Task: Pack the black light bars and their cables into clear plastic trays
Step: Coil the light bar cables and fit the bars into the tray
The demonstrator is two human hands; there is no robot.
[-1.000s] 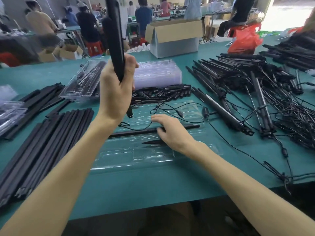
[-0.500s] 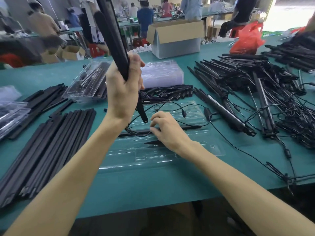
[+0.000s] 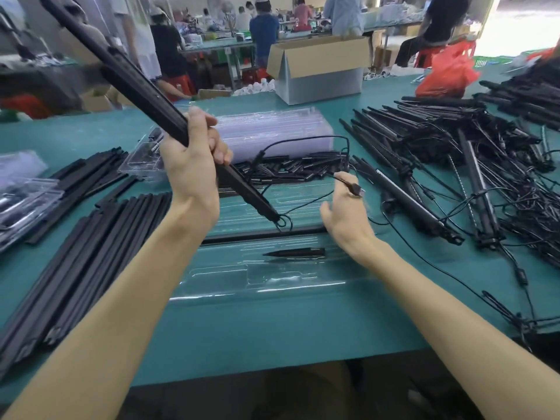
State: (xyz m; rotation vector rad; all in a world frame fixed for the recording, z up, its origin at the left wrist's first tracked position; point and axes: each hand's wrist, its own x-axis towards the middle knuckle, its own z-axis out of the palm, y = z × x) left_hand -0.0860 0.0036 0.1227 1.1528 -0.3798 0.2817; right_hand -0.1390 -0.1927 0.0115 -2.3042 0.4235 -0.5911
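Now | left hand [image 3: 194, 174] grip: clenched on one light bar [image 3: 130, 83] | right hand [image 3: 348, 219] grip: pinching one cable [image 3: 348, 184] | one tray [image 3: 272, 286] ahead

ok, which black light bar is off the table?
The long black light bar gripped by the left hand, tilted up-left; the right hand pinches its cable. The others lie on the teal table or in clear plastic trays.

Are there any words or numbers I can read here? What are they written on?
No text here can be read.
held light bar in the left hand: no print shows.
cable plug pinched by the right hand: too blurred to tell.
cardboard box: plain sides, no print shows.
lying light bar on the table: tiny pale mark near its far end, too small to read.
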